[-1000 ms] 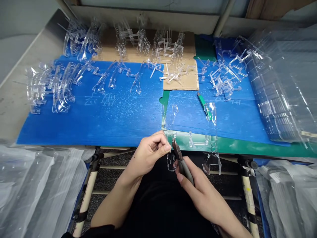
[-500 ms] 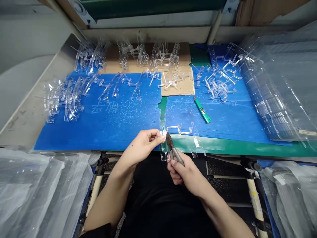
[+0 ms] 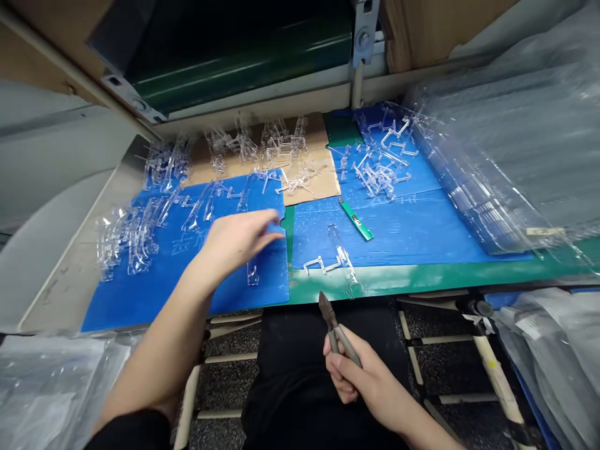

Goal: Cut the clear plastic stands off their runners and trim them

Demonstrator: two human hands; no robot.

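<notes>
Apparently between cuts, hands well apart: left hand (image 3: 237,240) open above the blue corrugated sheet (image 3: 262,294), right hand (image 3: 360,375) clamped around side cutters (image 3: 335,331), clear plastic piece (image 3: 330,264) left lying near the desk's (image 3: 51,287) front edge, wanting a fresh grip next.

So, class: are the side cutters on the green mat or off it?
Off: the right hand holds the side cutters clear of the green mat.

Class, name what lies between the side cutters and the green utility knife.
The head view shows a clear plastic part between the side cutters and green utility knife, on a blue sheet and green mat.
</notes>
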